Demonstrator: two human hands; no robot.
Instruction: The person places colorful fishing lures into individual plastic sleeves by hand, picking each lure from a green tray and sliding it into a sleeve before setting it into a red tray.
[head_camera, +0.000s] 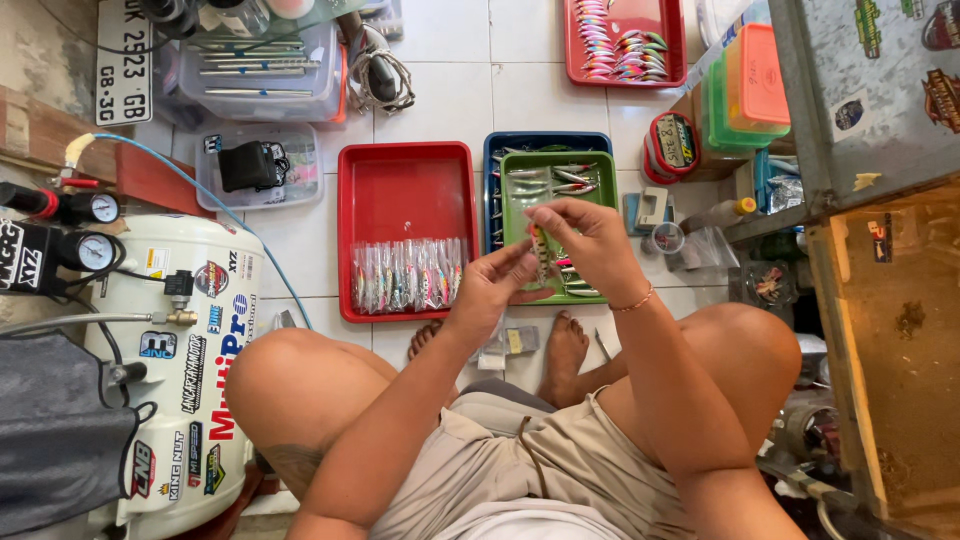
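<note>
Both hands meet over the near end of the green tray (604, 190); the left hand (490, 285) is half closed, palm turned up, its fingers curled against the lower end of one small fishing lure (541, 255); the right hand (590, 238) comes down from above, fingers pinched on the lure's upper part, a thin bracelet (634, 303) at the wrist; the lure hangs roughly upright between the two, just above the tray's contents.

The person squats, both forearms reaching forward from between the knees, two bare feet on the white tiles below the hands.

The green tray sits inside a blue tray (545, 141), and several more lures lie in it, too overlapped to count; touching on the left is one red tray (400, 180), holding a single row of packaged lures (408, 274) along its near side, too many and too close to number; a second red tray (625, 73) lies farther off with loose coloured lures; so two red trays, one blue, one green.

At the far left stands one white air compressor (180, 360) with two round gauges; two clear plastic boxes (262, 170) lie beyond it; a stack of coloured lidded boxes (750, 90) stands at the right.
</note>
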